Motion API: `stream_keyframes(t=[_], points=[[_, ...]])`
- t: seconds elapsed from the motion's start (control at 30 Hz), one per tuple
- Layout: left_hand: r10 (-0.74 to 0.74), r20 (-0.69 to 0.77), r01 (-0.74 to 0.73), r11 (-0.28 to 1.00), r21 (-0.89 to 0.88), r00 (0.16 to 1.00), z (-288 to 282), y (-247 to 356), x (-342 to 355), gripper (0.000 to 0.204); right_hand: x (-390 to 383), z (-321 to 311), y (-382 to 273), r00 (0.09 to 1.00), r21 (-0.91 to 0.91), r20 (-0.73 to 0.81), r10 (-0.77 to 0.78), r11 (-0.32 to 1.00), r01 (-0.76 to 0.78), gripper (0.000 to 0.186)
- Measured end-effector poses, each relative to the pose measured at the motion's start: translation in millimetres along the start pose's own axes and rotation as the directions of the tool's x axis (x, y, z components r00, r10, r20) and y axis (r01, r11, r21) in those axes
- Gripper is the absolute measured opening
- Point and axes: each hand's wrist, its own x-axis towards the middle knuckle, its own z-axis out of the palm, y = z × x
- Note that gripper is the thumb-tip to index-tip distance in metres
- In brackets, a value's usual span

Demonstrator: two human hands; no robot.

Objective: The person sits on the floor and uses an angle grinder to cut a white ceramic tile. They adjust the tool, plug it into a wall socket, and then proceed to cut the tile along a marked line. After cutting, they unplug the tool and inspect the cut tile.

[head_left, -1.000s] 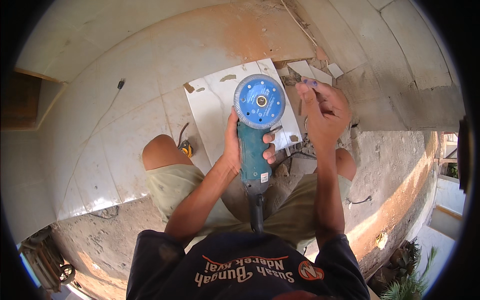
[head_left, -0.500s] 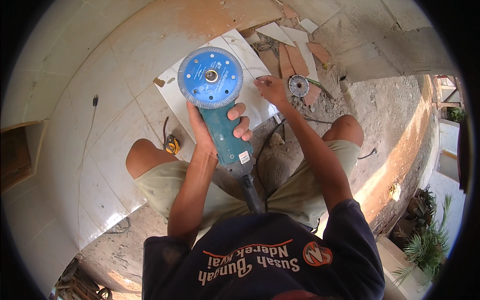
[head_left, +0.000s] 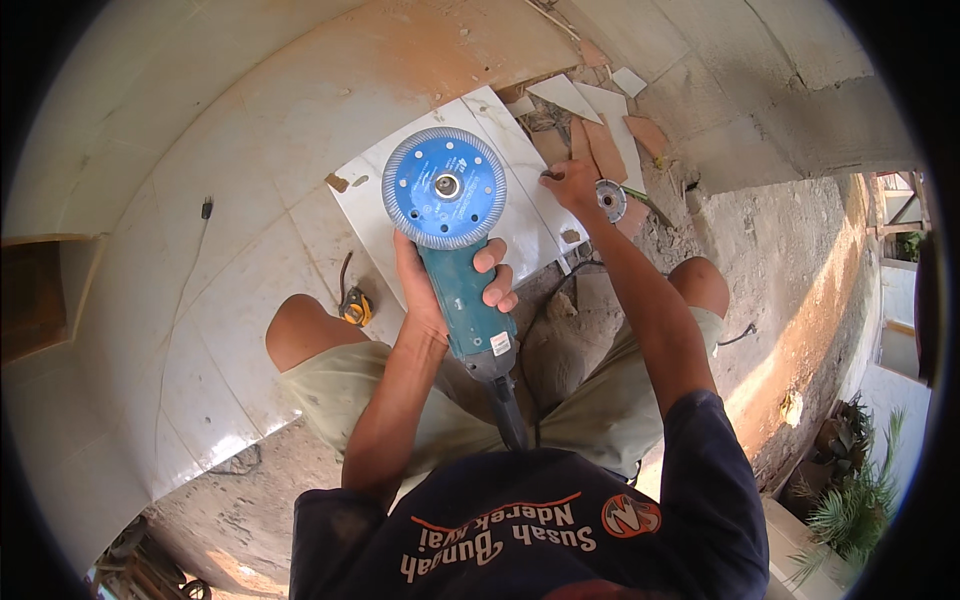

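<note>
My left hand (head_left: 424,298) is wrapped round the teal body of an angle grinder (head_left: 468,290), held up in front of me with its cord end toward my shirt. On its head sits a blue cutting disc (head_left: 418,178) with a ridged silver rim, facing up, and the threaded spindle pokes through its middle. My right hand (head_left: 574,187) is off to the right over the white tile's edge, its fingers pinched on a small dark piece too small to name. Beside that wrist lies a second, worn grey cutting disc (head_left: 616,206), partly covered.
Under the grinder lies a white marbled tile (head_left: 372,218). Broken tile pieces (head_left: 602,148) are heaped at the far right. A yellow-black tape measure (head_left: 356,308) rests by my left knee. One cord with a plug (head_left: 207,208) runs along the left floor; another plug (head_left: 748,331) lies right.
My right hand has drawn a little farther right, away from the grinder's disc. My left hand keeps its hold on the grinder. The whole view has shifted slightly.
</note>
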Motion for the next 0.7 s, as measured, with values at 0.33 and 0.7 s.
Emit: stream_keyframes(t=[0.33,0.7], points=[[-0.003,0.024,0.003,1.000,-0.030,1.000,4,4,-7,0.089,11,-54,-108,0.947,0.908,0.295,0.128,0.270,-0.319,0.021],[-0.036,-0.071,0.030,0.996,-0.088,0.997,10,-4,0,0.093,-87,-168,-251,0.832,0.686,0.359,-0.423,0.724,0.072,0.031]])
